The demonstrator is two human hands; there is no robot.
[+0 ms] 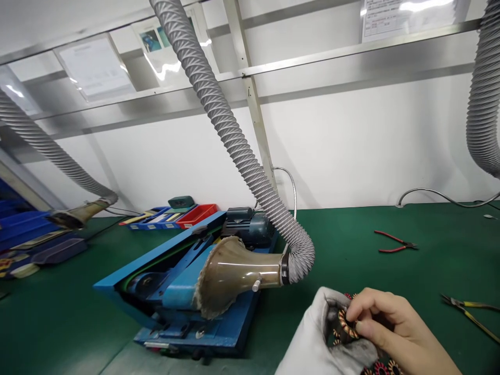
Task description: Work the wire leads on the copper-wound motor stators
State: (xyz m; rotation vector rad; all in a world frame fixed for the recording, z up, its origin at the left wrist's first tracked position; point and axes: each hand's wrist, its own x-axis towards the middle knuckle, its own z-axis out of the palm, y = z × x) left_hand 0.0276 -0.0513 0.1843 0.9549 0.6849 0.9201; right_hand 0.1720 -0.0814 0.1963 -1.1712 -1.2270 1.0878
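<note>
Left blocked: blue machine [187, 291], funnel hood [230, 276], duct hose [234, 140] | right green mat [351, 234] open, passable between red pliers [394, 242] and yellow-handled pliers [469, 310]

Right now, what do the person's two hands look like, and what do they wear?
The left hand wears a white fabric glove, soiled grey at the palm and fingers. The right hand is bare, with no glove, ring or sleeve in view, and its nails are short.

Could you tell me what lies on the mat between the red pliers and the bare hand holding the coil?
Nothing: in the head view only bare green mat lies between the red pliers and the right hand pinching the coil.
</note>
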